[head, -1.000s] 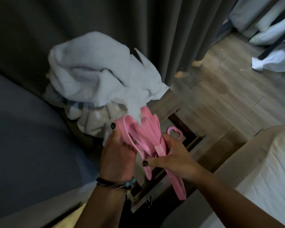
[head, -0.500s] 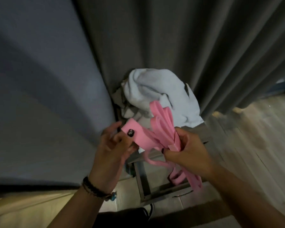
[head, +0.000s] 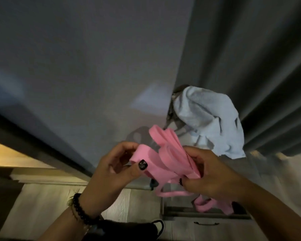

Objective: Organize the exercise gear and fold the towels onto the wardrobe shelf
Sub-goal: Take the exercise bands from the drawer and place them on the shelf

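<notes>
Holding a pink stretchy band (head: pixel 165 159) between them, both hands sit low in the middle of the view, close to the person. The left hand (head: pixel 111 173) comes up from the near left, with a dark bead bracelet (head: pixel 82 213) on its wrist. Its thumb, with a black painted nail, presses on top of one flat end of the band, and its fingers curl behind, so it pinches that end. The right hand (head: pixel 210 174) comes in from the near right. Its fingers are curled tight around a thick bunch of the band's loops, and its thumb tucks under them. The band is bright pink, flat and long. It is folded into many loops that fan out above the right hand, and more loops hang down below that hand, toward the floor. A little farther off, behind the band and to the right, a pale blue towel (head: pixel 207 119) lies in a crumpled heap, with other light cloth under it. A dark grey curtain (head: pixel 250 58) hangs behind the towel on the right. A big grey flat panel (head: pixel 85 66) fills the left and far side. A black face mask (head: pixel 129 228) lies at the near edge, between the arms.
</notes>
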Demonstrator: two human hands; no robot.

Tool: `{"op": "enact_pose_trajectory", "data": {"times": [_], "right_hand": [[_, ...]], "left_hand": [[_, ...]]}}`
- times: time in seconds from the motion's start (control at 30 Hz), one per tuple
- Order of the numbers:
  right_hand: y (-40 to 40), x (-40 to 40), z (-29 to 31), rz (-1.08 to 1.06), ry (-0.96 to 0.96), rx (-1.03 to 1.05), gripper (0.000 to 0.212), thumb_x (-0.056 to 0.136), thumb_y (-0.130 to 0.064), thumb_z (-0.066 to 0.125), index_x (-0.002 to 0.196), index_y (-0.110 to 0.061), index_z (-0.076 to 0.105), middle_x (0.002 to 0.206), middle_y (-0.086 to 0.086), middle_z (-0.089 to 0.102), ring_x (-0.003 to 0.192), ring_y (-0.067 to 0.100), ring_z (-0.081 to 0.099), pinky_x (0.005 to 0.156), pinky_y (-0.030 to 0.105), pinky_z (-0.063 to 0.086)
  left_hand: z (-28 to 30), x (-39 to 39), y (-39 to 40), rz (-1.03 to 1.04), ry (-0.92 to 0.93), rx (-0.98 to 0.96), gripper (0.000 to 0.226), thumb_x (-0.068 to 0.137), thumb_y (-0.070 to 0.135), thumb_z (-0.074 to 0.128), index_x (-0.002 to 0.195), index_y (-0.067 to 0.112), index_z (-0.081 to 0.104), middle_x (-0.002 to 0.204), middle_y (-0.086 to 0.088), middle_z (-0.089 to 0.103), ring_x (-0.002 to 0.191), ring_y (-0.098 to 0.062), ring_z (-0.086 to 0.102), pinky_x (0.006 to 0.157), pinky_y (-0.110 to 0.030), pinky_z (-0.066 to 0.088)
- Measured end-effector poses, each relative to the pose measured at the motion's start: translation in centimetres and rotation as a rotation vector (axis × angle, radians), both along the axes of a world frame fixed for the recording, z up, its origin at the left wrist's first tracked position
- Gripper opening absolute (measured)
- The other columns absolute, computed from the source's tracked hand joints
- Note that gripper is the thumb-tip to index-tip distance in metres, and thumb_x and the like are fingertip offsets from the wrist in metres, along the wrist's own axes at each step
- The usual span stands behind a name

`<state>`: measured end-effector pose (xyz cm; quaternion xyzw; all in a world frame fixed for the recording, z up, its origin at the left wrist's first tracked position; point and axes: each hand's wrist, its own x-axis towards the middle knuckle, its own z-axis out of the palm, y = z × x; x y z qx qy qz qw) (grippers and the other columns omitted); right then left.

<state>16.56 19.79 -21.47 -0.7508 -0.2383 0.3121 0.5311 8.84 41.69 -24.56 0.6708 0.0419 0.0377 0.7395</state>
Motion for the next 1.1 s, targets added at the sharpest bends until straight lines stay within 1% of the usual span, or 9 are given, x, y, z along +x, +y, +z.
{"op": "enact_pose_trajectory", "data": {"times": [0.1,0.23,0.3,0.47,0.67,0.77,0.9,1.0,1.1], "right_hand": [[3.1,-1.0,1.0,0.068,0.038,-0.048,0.042,0.073,-0.004,0.073,0.105,-0.031,0.068,0.098,0.001,0.072,0.089,0.017,0.07,0.08,0.041,0.058],[8.3,-2.5,1.9,0.136,-0.059,-0.09,0.038,0.065,-0.023,0.073,0.1,-0.035,0.067,0.092,-0.009,0.073,0.082,0.006,0.069,0.07,0.026,0.056],[11.1,-3.2,2.0,0.144,-0.1,-0.072,0.04,0.062,-0.033,0.071,0.101,-0.034,0.066,0.091,-0.012,0.073,0.08,0.002,0.068,0.066,0.019,0.051],[18.7,-5.2,1.4,0.197,-0.103,-0.031,0.038,0.07,-0.029,0.073,0.105,-0.036,0.062,0.092,-0.008,0.072,0.08,0.012,0.069,0.07,0.035,0.056],[28.5,-7.0,1.2,0.316,-0.109,-0.052,0.038,0.071,-0.032,0.069,0.108,-0.034,0.058,0.097,-0.008,0.07,0.083,0.011,0.068,0.074,0.041,0.058],[33.4,-7.7,1.2,0.318,-0.185,-0.096,0.041,0.063,-0.039,0.066,0.103,-0.031,0.057,0.094,-0.01,0.067,0.079,0.008,0.065,0.071,0.036,0.058],[39.3,-8.4,0.5,0.315,-0.3,-0.151,0.047,0.061,-0.046,0.065,0.105,-0.032,0.054,0.1,-0.017,0.055,0.087,0.001,0.058,0.067,0.021,0.055],[42.9,-8.4,-0.2,0.338,-0.308,-0.19,0.039,0.068,-0.038,0.068,0.103,-0.037,0.05,0.101,-0.02,0.045,0.089,-0.003,0.057,0.065,0.014,0.053],[46.1,-8.2,-0.7,0.323,-0.345,-0.216,0.029,0.074,-0.03,0.07,0.097,-0.035,0.052,0.091,-0.015,0.054,0.078,-0.002,0.06,0.054,0.011,0.047]], "left_hand": [[1.0,-1.5,2.9,0.049,0.003,0.012,0.055,0.062,0.039,0.083,0.097,0.002,0.064,0.091,-0.009,0.07,0.084,-0.015,0.066,0.073,-0.022,0.052],[2.3,-3.0,7.0,0.13,0.016,0.071,0.065,0.062,0.056,0.078,0.098,0.004,0.067,0.093,-0.019,0.068,0.083,-0.035,0.064,0.071,-0.039,0.053],[3.0,-3.6,9.3,0.161,-0.006,0.086,0.081,0.061,0.067,0.074,0.1,-0.003,0.065,0.093,-0.023,0.067,0.084,-0.037,0.064,0.072,-0.036,0.054],[5.6,-4.9,15.8,0.227,-0.029,0.122,0.096,0.057,0.072,0.074,0.09,-0.016,0.055,0.076,-0.026,0.06,0.064,-0.022,0.06,0.056,-0.022,0.051],[5.5,-8.6,24.7,0.275,0.066,0.019,0.099,0.053,0.067,0.08,0.102,-0.013,0.049,0.088,-0.037,0.054,0.072,-0.035,0.056,0.063,-0.037,0.049],[4.7,-10.4,29.1,0.318,0.102,-0.081,0.087,0.051,0.058,0.086,0.097,-0.007,0.054,0.083,-0.036,0.056,0.072,-0.039,0.054,0.065,-0.037,0.048],[3.6,-12.3,34.5,0.396,0.091,-0.122,0.043,0.052,0.053,0.087,0.063,0.021,0.061,0.06,-0.008,0.061,0.05,-0.018,0.058,0.046,-0.023,0.047],[2.6,-13.3,37.9,0.475,0.138,-0.114,0.037,0.058,0.042,0.086,0.066,0.017,0.061,0.066,-0.011,0.064,0.055,-0.019,0.062,0.048,-0.025,0.049],[1.6,-13.5,40.6,0.734,0.179,-0.076,0.029,0.056,0.036,0.087,0.064,0.019,0.064,0.064,-0.006,0.064,0.054,-0.014,0.06,0.049,-0.023,0.048]]}}
